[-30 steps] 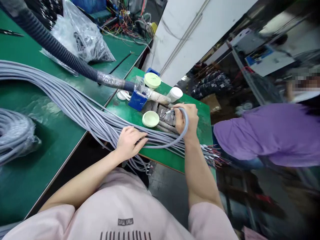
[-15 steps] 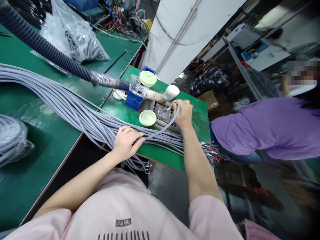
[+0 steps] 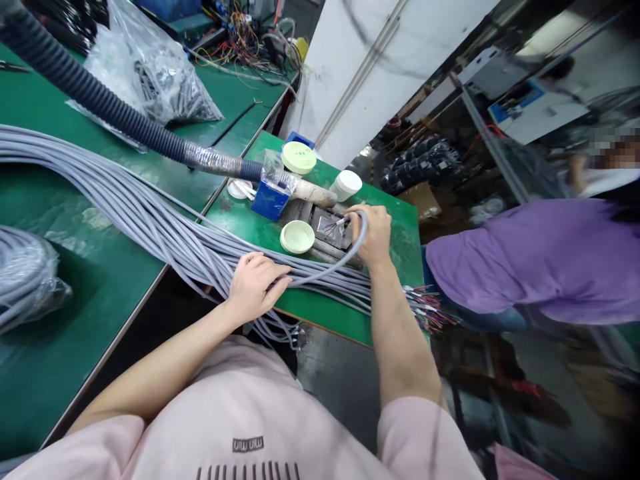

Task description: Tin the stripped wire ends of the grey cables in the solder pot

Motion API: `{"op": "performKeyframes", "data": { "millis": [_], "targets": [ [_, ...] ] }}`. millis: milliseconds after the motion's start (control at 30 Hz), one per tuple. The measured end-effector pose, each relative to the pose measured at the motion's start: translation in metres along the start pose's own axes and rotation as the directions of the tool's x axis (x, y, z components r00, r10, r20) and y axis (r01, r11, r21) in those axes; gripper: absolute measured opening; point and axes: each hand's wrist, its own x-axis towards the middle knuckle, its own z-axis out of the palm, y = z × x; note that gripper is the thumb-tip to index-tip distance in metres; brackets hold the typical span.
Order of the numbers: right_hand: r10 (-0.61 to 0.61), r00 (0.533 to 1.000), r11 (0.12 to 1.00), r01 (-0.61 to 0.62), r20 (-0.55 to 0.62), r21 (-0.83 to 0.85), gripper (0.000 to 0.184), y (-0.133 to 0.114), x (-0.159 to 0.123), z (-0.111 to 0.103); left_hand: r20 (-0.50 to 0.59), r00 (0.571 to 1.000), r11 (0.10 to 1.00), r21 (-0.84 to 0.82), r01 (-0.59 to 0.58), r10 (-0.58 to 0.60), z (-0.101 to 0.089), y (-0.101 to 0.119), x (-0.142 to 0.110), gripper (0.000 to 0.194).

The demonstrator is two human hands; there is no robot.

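My right hand (image 3: pixel 374 235) pinches a grey cable (image 3: pixel 342 261) near its end. The cable arches back toward me, and its stripped wires (image 3: pixel 343 222) point left over a shiny square metal surface, which looks like a solder pot (image 3: pixel 327 229). My left hand (image 3: pixel 257 283) is closed over the grey cable bundle (image 3: pixel 165 230), with the same cable running out from between thumb and fingers. An open pale-green tub (image 3: pixel 298 238) stands left of the pot. Behind it, a hose nozzle (image 3: pixel 315 193) lies beside a blue block (image 3: pixel 270 200).
A ribbed hose (image 3: pixel 115 113) crosses the bench from upper left. A green lid (image 3: pixel 299 158) and white jar (image 3: pixel 346 185) stand behind the pot. The bundle's coloured wire ends (image 3: pixel 433 308) overhang the right edge. A person in a purple top (image 3: pixel 530 257) is at right.
My right hand has moved slightly right and toward me, with the cable end. The left hand stays on the bundle. The whole view has shifted a little.
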Motion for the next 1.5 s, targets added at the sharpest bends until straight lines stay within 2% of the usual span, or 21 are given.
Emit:
{"op": "performKeyframes", "data": {
  "millis": [100,167,267,333,400,467,533,600,667,767,867,933,1000,1067,1133,1200,1267,1333,1400,1500],
  "targets": [
    [-0.060,0.995,0.978,0.074,-0.079,0.193,0.020,-0.028,-0.019,-0.034,-0.007,1.000,1.000,-0.024,0.007,-0.007,0.000,-0.001,0.000,0.013],
    [-0.130,0.981,0.930,0.170,-0.141,0.326,0.019,-0.049,-0.037,-0.055,-0.006,0.999,0.995,-0.088,0.040,-0.040,-0.001,0.001,0.000,0.013],
    [-0.181,0.965,0.861,0.248,-0.188,0.445,0.021,-0.076,-0.068,-0.074,0.013,0.982,0.923,-0.339,0.181,-0.188,-0.001,0.014,0.001,0.016],
    [-0.187,0.959,0.837,0.269,-0.212,0.477,0.026,-0.090,-0.088,-0.079,0.092,0.938,0.765,-0.554,0.328,-0.335,0.000,0.029,0.001,0.019],
    [-0.177,0.965,0.836,0.251,-0.195,0.487,0.033,-0.098,-0.107,-0.081,0.239,0.852,0.512,-0.712,0.480,-0.466,0.003,0.045,0.002,0.024],
    [-0.169,0.970,0.842,0.234,-0.174,0.485,0.039,-0.102,-0.124,-0.081,0.383,0.760,0.225,-0.798,0.558,-0.525,0.007,0.059,0.003,0.031],
    [-0.165,0.971,0.849,0.229,-0.172,0.476,0.044,-0.104,-0.136,-0.082,0.480,0.692,0.013,-0.817,0.576,-0.539,0.011,0.068,0.004,0.037],
    [-0.168,0.969,0.857,0.234,-0.181,0.460,0.046,-0.104,-0.145,-0.081,0.528,0.649,-0.113,-0.815,0.568,-0.547,0.014,0.073,0.006,0.040],
    [-0.180,0.968,0.864,0.240,-0.174,0.442,0.045,-0.106,-0.150,-0.080,0.547,0.622,-0.192,-0.816,0.545,-0.560,0.016,0.075,0.007,0.042],
    [-0.208,0.966,0.867,0.255,-0.153,0.428,0.045,-0.109,-0.154,-0.078,0.547,0.598,-0.247,-0.823,0.511,-0.587,0.015,0.077,0.008,0.040],
    [-0.223,0.966,0.826,0.260,-0.134,0.500,0.041,-0.114,-0.155,-0.080,0.529,0.588,-0.258,-0.836,0.484,-0.612,0.013,0.078,0.011,0.043],
    [-0.135,0.988,0.818,0.153,-0.074,0.555,0.036,-0.116,-0.152,-0.085,0.515,0.597,-0.242,-0.844,0.479,-0.615,0.012,0.079,0.012,0.046],
    [0.067,0.996,0.822,-0.087,0.056,0.563,0.029,-0.119,-0.146,-0.093,0.511,0.615,-0.212,-0.844,0.493,-0.601,0.013,0.081,0.013,0.048],
    [0.213,0.944,0.760,-0.321,0.250,0.565,0.019,-0.121,-0.137,-0.099,0.515,0.631,-0.179,-0.836,0.518,-0.581,0.014,0.083,0.012,0.049],
    [0.215,0.868,0.649,-0.470,0.448,0.599,0.021,-0.123,-0.128,-0.102,0.522,0.639,-0.156,-0.828,0.539,-0.564,0.016,0.085,0.011,0.049],
    [0.189,0.801,0.528,-0.571,0.568,0.629,0.029,-0.126,-0.121,-0.100,0.533,0.640,-0.153,-0.820,0.551,-0.553,0.016,0.085,0.010,0.049],
    [0.212,0.759,0.423,-0.640,0.616,0.642,0.031,-0.128,-0.119,-0.096,0.555,0.628,-0.180,-0.810,0.559,-0.546,0.016,0.084,0.009,0.048],
    [0.232,0.736,0.349,-0.673,0.636,0.652,0.033,-0.128,-0.121,-0.092,0.573,0.605,-0.215,-0.800,0.560,-0.553,0.016,0.081,0.008,0.051],
    [0.250,0.721,0.307,-0.692,0.647,0.653,0.034,-0.127,-0.124,-0.089,0.571,0.585,-0.231,-0.800,0.554,-0.576,0.017,0.077,0.008,0.052],
    [0.253,0.713,0.277,-0.701,0.654,0.657,0.035,-0.124,-0.128,-0.085,0.521,0.590,-0.181,-0.823,0.538,-0.617,0.017,0.074,0.006,0.046]
  ]
}}
